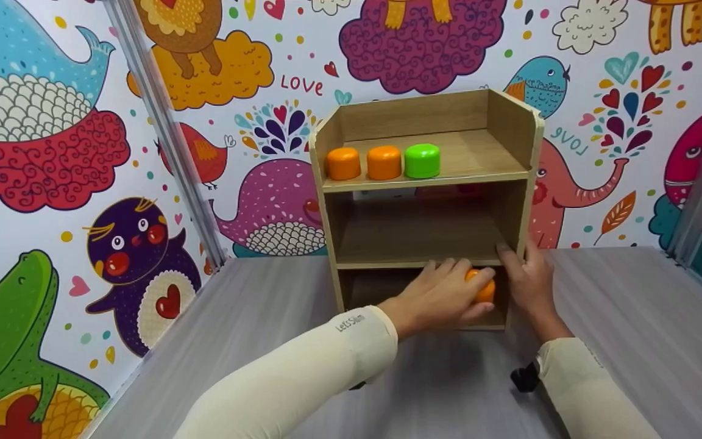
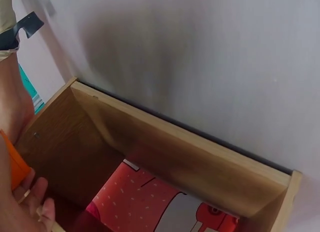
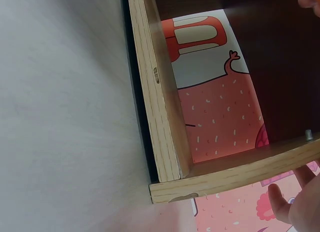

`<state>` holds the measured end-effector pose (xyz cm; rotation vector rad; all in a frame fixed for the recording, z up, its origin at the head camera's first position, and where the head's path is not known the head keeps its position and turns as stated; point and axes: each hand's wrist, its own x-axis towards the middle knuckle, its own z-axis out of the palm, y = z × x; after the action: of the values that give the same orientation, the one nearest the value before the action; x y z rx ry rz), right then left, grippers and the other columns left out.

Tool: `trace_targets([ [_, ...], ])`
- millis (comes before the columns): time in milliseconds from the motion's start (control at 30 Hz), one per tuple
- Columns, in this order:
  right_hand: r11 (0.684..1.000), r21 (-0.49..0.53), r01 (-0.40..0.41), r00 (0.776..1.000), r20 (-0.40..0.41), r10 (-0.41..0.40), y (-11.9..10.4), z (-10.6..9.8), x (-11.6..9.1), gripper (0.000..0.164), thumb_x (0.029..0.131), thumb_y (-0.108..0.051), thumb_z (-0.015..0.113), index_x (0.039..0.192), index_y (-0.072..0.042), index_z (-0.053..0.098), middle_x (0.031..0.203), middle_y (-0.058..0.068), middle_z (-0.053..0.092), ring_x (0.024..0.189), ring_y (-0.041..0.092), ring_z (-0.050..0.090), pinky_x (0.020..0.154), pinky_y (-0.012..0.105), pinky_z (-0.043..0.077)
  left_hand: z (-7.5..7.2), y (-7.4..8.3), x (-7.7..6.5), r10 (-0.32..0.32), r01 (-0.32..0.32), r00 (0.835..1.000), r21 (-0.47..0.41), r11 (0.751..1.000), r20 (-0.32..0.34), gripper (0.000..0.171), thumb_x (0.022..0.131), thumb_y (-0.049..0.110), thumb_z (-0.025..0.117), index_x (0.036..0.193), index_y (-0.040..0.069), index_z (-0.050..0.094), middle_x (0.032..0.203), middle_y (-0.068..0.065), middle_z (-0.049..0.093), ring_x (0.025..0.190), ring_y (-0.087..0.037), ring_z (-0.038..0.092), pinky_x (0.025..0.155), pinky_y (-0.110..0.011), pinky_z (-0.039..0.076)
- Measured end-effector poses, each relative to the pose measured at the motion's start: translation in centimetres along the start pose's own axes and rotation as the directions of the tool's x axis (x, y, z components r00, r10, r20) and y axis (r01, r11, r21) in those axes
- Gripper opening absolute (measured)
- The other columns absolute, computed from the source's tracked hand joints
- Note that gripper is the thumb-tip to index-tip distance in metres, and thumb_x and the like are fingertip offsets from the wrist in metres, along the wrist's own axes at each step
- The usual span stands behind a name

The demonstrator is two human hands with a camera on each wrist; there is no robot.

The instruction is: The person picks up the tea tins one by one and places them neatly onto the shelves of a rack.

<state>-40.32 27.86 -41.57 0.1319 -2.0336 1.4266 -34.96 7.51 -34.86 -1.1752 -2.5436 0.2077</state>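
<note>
A small wooden shelf unit (image 1: 429, 265) stands on the table, with three levels. In front of its lowest compartment, at the right, my left hand (image 1: 443, 296) grips an orange rounded cylinder (image 1: 484, 289). The left wrist view shows part of this orange cylinder (image 2: 18, 164) at its left edge, beside curled fingertips. My right hand (image 1: 532, 283) holds the unit's right side panel, thumb on the front edge and fingers outside. On the top level, two orange cylinders (image 1: 343, 164) and a green cylinder (image 1: 422, 161) sit in a row towards the left, near the front edge.
The grey table (image 1: 253, 317) extends around the unit. Behind and at the left rise printed walls (image 1: 290, 122) with cartoon animals, joined by metal posts (image 1: 171, 131). Through the unit's open back, a red printed wall (image 2: 135, 192) shows in the left wrist view.
</note>
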Motion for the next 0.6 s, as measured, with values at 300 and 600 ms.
trace_targets([
  [300, 1.0, -0.003, -0.005, 1.0, -0.006, 0.005, 0.0, 0.0, -0.1, 0.059, 0.098, -0.053, 0.059, 0.147, -0.022, 0.048, 0.141, 0.008, 0.059, 0.121, 0.032, 0.061, 0.107, 0.058, 0.046, -1.8, -0.5, 0.2, 0.013, -0.01, 0.998, 0.044, 0.999, -0.056, 0.054, 0.105, 0.06, 0.039, 0.149, 0.03, 0.042, 0.121, -0.001, 0.058, 0.106, -0.017, 0.056, 0.091, -0.036, 0.05],
  [600, 1.0, -0.025, -0.006, 1.0, -0.007, 0.006, 0.0, 0.0, -0.1, 0.053, 0.1, -0.049, 0.057, 0.144, -0.02, 0.051, 0.135, 0.007, 0.062, 0.115, 0.027, 0.061, 0.105, 0.057, 0.048, -4.4, -1.2, 1.1, 0.024, -0.02, 0.996, 0.042, 0.999, -0.089, 0.054, 0.105, 0.059, 0.041, 0.149, 0.027, 0.042, 0.123, -0.002, 0.059, 0.105, -0.018, 0.055, 0.088, -0.033, 0.049],
])
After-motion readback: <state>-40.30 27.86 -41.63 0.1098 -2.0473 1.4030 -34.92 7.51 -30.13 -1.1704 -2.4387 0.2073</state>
